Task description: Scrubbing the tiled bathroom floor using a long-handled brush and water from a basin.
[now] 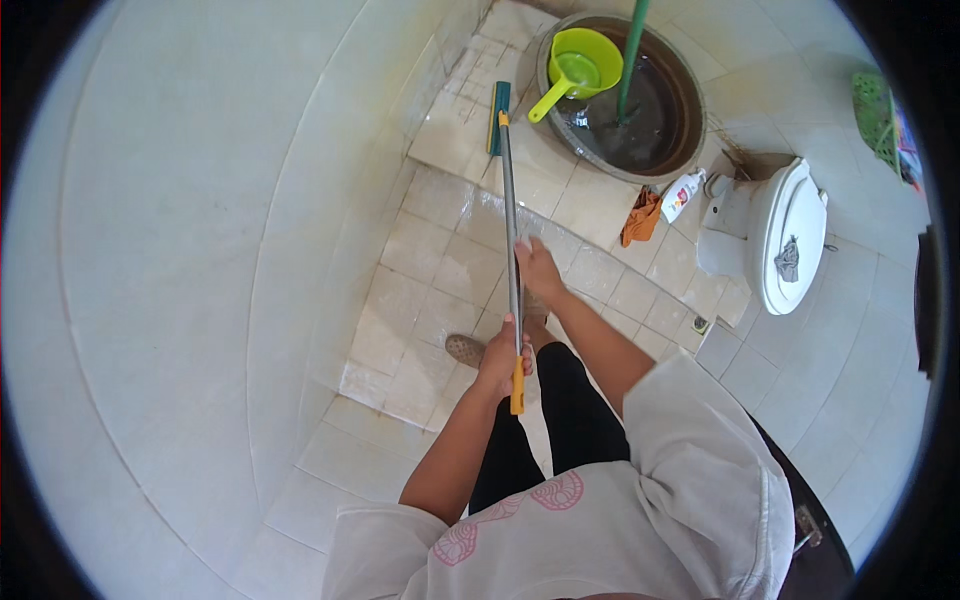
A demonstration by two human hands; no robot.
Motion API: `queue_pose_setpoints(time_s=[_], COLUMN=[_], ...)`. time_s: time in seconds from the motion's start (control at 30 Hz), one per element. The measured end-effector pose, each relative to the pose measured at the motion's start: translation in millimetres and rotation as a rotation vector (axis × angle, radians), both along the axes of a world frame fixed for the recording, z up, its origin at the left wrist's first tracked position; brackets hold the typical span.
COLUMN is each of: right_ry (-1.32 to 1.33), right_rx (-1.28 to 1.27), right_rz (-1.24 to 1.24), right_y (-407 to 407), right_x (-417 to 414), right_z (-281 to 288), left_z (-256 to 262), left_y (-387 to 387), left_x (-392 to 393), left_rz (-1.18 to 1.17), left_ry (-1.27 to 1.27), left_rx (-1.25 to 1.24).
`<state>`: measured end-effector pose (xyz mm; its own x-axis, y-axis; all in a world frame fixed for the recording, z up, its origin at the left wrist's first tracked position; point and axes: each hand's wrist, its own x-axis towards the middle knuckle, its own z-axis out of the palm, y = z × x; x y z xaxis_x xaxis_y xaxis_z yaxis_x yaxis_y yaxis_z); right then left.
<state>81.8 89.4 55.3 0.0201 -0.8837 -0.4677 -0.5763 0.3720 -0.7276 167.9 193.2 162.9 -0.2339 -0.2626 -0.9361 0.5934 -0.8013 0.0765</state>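
Observation:
A long-handled floor scrubber runs up the middle of the view, with a grey metal pole (510, 195) and a yellow grip end (517, 390). Its narrow teal and yellow head (499, 120) is over the raised tiled ledge beside the round tub. My left hand (501, 364) is wrapped around the pole just above the yellow grip. Farther up, my right hand (540, 268) is right beside the pole, a little blurred. Whether its fingers close around the pole is unclear.
A round tub (697, 142) of dark water holds a green hose (632, 60) and a lime dipper (585, 64). An orange cloth (641, 217), a white bottle (682, 196) and a toilet (795, 225) with a grey cloth (787, 259) are at right. The tiled floor (420, 255) looks wet below a step edge.

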Motion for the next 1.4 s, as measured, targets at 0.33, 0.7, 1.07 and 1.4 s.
queue_pose_setpoints(time_s=[0.33, 0.7, 1.07, 1.4], right_ry=[-0.379, 0.217, 0.232, -0.280], right_rx=[0.579, 0.135, 0.114, 0.339], right_rz=[-0.258, -0.028, -0.019, -0.439], right_y=[57.7, 2.7, 134.5, -86.0], right_x=[-45.2, 17.0, 144.9, 179.6], right_z=[190.1, 98.5, 58.4, 66.1], left_z=[14.6, 26.8, 47.6, 37.8], left_y=[-69.1, -32.5, 21.8, 23.8], left_x=[-33.6, 82.3, 252.8, 259.1], left_rz=[-0.382, -0.524, -0.586, -0.646], left_ry=[-0.267, -0.524, -0.614, -0.589], left_rx=[-0.357, -0.313, -0.172, -0.246])
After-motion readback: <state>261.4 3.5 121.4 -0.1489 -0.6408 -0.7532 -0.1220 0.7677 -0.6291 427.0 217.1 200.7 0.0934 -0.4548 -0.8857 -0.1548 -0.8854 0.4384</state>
